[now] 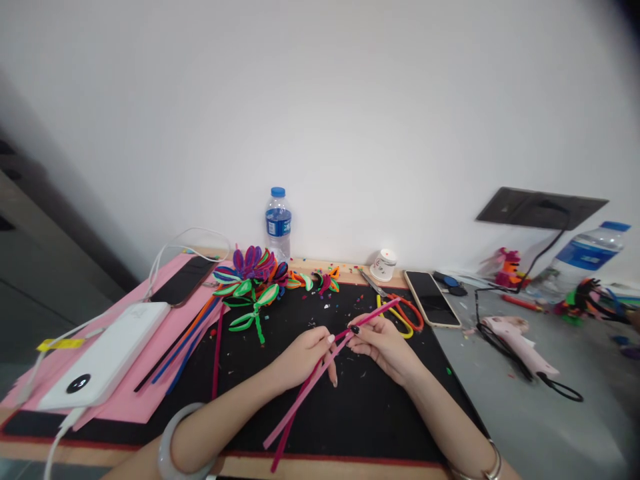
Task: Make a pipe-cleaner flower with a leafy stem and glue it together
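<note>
Two pink pipe cleaners, one light and one darker, cross between my hands above the black mat. My left hand pinches them near the crossing, thumb on top. On the other side, my right hand closes its thumb and fingers on the same stems, whose upper ends stick out toward the scissors. The lower ends hang down toward the mat's front edge. Behind my left hand lie colourful pipe-cleaner flowers and a green leafy stem.
At left are pink sheets, a white power bank, a dark phone and loose pipe cleaners. A bottle and paper cup stand by the wall. At right lie another phone and a pink glue gun.
</note>
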